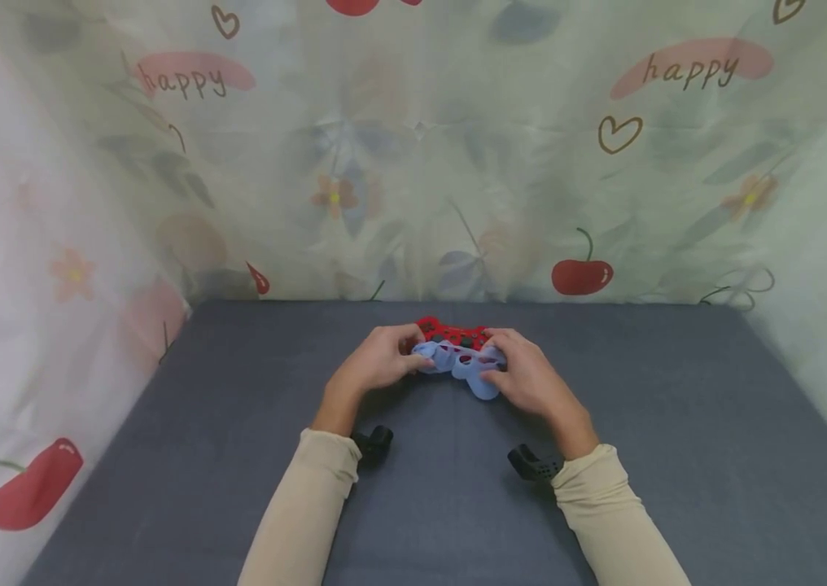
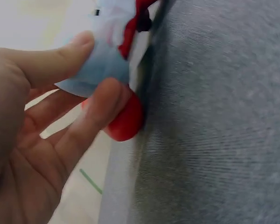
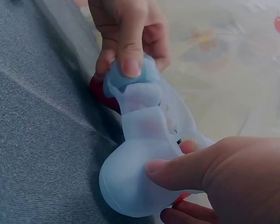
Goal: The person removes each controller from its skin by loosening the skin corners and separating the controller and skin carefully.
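Note:
A red game controller (image 1: 450, 332) is at the far middle of the table, with a light-blue soft silicone cover (image 1: 484, 387) over its near side. Its left end is pinched by my left hand (image 1: 378, 360), thumb on the blue cover and fingers near the red controller. On the other end, my right hand (image 1: 533, 381) holds cover and controller, its thumb pressing the rounded blue grip part. In the right wrist view the cover (image 3: 135, 172) hangs loosely, with its openings off the controller. A red rounded grip (image 2: 126, 119) shows under the left fingers in the left wrist view.
The dark grey cloth-covered table (image 1: 201, 456) ends at a patterned curtain (image 1: 421, 163) just behind the hands. More curtain (image 1: 40, 268) hangs on the left. Black wrist devices (image 1: 375, 445) sit on both wrists.

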The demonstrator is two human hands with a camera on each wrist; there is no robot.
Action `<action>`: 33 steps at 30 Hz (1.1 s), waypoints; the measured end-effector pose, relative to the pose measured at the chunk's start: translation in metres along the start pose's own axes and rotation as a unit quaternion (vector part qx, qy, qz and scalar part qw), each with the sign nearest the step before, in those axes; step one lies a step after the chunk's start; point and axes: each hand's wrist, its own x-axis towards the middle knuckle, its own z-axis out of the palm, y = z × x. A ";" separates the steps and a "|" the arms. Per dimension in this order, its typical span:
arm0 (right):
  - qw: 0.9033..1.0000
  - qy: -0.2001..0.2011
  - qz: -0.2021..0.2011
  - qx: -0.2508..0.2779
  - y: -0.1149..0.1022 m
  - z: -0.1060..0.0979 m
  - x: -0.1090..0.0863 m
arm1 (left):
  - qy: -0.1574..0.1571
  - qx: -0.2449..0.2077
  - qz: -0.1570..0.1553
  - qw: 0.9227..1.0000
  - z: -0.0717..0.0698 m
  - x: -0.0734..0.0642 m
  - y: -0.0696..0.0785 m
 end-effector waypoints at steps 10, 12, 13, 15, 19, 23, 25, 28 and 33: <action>0.999 -0.013 -0.039 0.004 0.000 0.001 -0.002 | 0.003 -0.016 -0.013 1.000 0.003 0.004 -0.002; 0.999 -0.010 -0.046 0.004 -0.001 0.003 -0.002 | 0.012 -0.039 -0.031 0.999 0.005 0.005 0.000; 0.999 -0.008 -0.049 0.001 -0.002 0.004 -0.001 | 0.017 -0.048 -0.041 0.998 0.007 0.005 0.001; 0.998 -0.002 -0.055 -0.007 -0.004 0.006 -0.001 | 0.026 -0.055 -0.060 0.996 0.011 0.005 0.003; 0.996 0.013 -0.079 -0.027 -0.009 0.009 -0.002 | 0.057 -0.057 -0.078 0.994 0.017 0.007 0.009; 0.994 0.022 -0.099 -0.036 -0.011 0.010 -0.002 | 0.093 -0.064 -0.080 0.990 0.019 0.008 0.012; 0.994 0.024 -0.102 -0.034 -0.012 0.010 -0.002 | 0.105 -0.069 -0.083 0.989 0.019 0.008 0.012; 0.990 0.032 -0.131 -0.040 -0.011 0.011 -0.002 | 0.115 -0.085 -0.092 0.985 0.019 0.008 0.012; 0.978 0.023 -0.201 -0.059 -0.013 0.011 -0.001 | 0.135 -0.121 -0.105 0.978 0.020 0.011 0.010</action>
